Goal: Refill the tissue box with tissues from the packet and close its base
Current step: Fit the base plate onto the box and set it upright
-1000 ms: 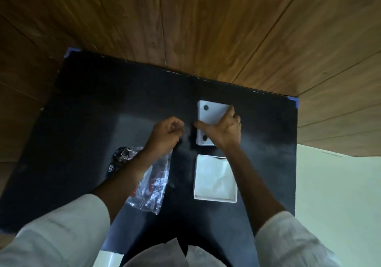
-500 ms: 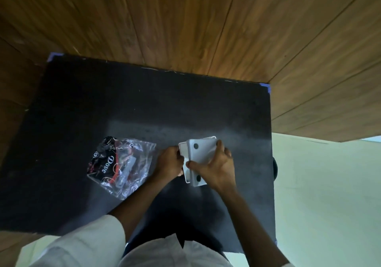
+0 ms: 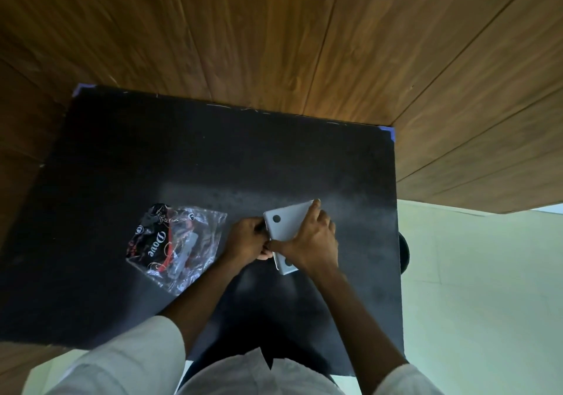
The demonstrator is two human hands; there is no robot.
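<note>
Lying crumpled on the black matte tabletop [image 3: 122,166], a clear plastic packet with black and red print [image 3: 175,245] sits left of both hands, clear of them. The white rectangular plastic tissue box [image 3: 286,227] shows its flat base with dark round dots. The right hand [image 3: 310,242] clasps it from above; the left hand [image 3: 246,240] pinches its left edge.

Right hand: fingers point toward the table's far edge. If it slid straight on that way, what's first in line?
Nothing on the table that shows: beyond the right hand and the tissue box it holds lies bare black surface, then the wooden wall. Height is unclear.
</note>
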